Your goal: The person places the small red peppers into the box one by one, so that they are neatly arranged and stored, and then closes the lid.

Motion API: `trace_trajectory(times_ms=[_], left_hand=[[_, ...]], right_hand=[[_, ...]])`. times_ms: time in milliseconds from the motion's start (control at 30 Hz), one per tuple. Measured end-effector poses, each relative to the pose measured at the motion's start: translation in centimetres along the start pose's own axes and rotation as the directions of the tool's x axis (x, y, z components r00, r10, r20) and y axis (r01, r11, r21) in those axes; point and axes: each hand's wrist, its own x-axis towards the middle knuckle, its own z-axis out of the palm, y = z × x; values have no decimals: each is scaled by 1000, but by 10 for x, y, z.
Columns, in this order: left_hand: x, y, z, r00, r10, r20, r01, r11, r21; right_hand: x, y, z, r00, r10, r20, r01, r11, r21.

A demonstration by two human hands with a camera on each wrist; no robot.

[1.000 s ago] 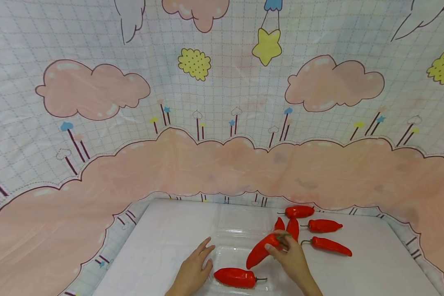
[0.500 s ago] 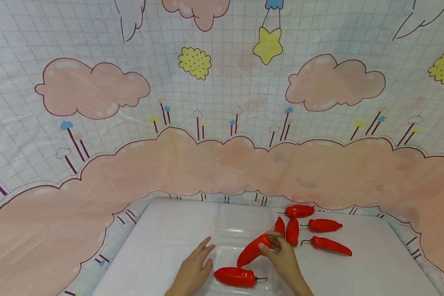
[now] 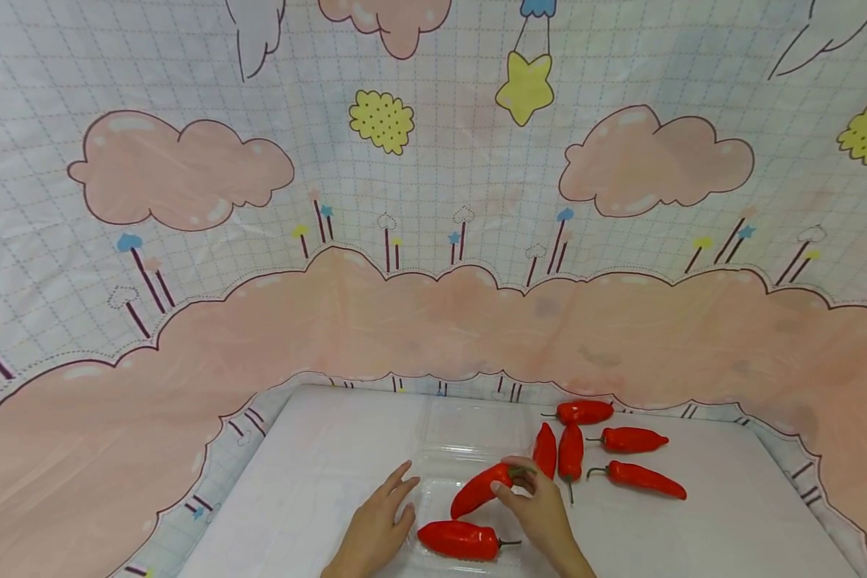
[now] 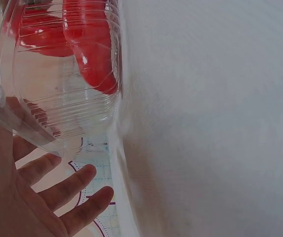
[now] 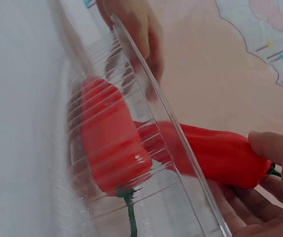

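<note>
My right hand (image 3: 538, 499) pinches a red pepper (image 3: 477, 491) near its green stem and holds it tilted over the clear plastic box (image 3: 425, 507). In the right wrist view the pepper's (image 5: 215, 153) pointed end reaches down past the box rim. Another red pepper (image 3: 458, 540) lies in the front of the box with its stem to the right. My left hand (image 3: 377, 522) is at the box's left side, fingers spread and holding nothing. The left wrist view shows its fingers (image 4: 67, 192) extended beside the clear wall, with both peppers visible through the plastic.
The box's clear lid (image 3: 473, 429) lies folded back behind it. Right of the lid, two red peppers stand lengthwise, one of them a pepper (image 3: 570, 453) with its stem forward. Farther right lie a back pepper (image 3: 585, 413), a middle pepper (image 3: 634, 440) and a front pepper (image 3: 646, 480).
My right hand has carried its pepper left and slightly toward the pepper in the box, uncovering the two lengthwise peppers behind. The left hand has stayed in place.
</note>
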Motion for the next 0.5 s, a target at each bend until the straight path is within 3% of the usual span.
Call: trace_trajectory(times_ms=[500], left_hand=[[0,-1,1,1000,-8,0,8,1000,0]], right_hand=[[-1,5,1,993,-29,114,34,998,-46]])
